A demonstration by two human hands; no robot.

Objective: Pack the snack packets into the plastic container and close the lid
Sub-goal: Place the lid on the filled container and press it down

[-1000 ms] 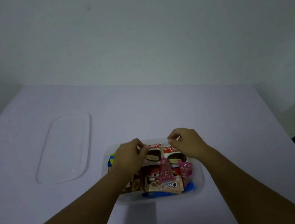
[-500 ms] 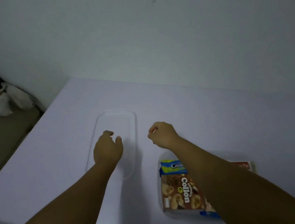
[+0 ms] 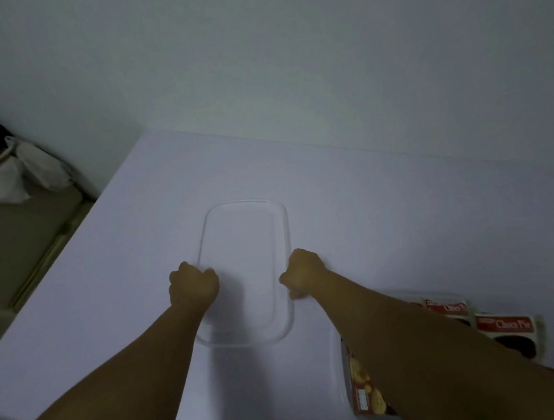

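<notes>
Head view: both fists, left hand [image 3: 193, 285] and right hand [image 3: 303, 272], now grip the clear lid's [image 3: 243, 246] long edges; half a second ago they only approached; container [image 3: 341, 365] at five o'clock.

Clear, glossy plastic lid [image 3: 243, 246] lies on a smooth matt table [image 3: 403, 218]; the snack packets [image 3: 505, 327] look shiny
</notes>
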